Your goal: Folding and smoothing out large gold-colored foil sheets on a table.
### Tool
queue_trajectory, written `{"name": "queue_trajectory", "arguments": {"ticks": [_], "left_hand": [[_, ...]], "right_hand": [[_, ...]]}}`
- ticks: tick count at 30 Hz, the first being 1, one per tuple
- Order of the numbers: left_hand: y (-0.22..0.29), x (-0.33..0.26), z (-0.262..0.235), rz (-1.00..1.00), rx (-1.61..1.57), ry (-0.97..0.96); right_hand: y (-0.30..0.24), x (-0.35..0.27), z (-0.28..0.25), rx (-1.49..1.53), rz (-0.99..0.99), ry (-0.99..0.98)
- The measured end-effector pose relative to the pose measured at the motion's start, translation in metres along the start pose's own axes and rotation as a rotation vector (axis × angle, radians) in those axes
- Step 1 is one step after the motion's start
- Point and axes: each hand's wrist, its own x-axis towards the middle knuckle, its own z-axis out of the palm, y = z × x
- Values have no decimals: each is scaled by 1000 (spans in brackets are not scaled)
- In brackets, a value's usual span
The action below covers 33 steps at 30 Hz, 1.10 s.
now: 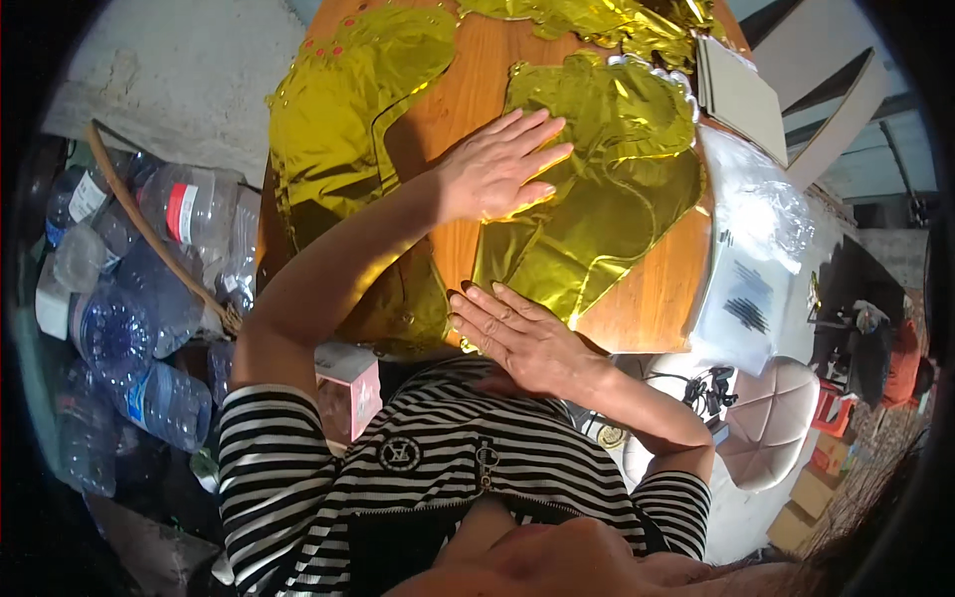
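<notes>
A flat, shiny gold foil balloon [617, 199] lies on the wooden table with seams along its edges. My left hand [502, 164] reaches over it, fingers stretched and spread, lying against its left side. At the near end of the foil, close to the table's front edge, my right hand [527, 338] rests flat with fingers extended. Nothing shows gripped in either hand. To the left, another gold foil balloon [348, 129] lies flat, with small red dots at its far end; my left forearm crosses over part of it.
More crumpled gold foil [597, 25] covers the table's far end. At the right edge are grey boards [741, 99] and a clear plastic bag [746, 229]. Large empty plastic bottles [129, 308] crowd the left side. A padded stool [771, 423] stands at the right.
</notes>
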Motion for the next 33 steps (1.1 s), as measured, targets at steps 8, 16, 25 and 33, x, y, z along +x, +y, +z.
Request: {"name": "queue_trajectory", "arguments": {"ticks": [8, 16, 25, 33], "left_hand": [[-6, 1, 13, 17, 48, 70], [0, -6, 23, 28, 42, 125], [-12, -9, 16, 0, 13, 82], [-4, 5, -1, 45, 15, 71]], "right_hand": [[-1, 3, -30, 555, -118, 134], [35, 18, -26, -66, 36, 20], [20, 14, -10, -13, 20, -100], [22, 0, -11, -82, -32, -139]]}}
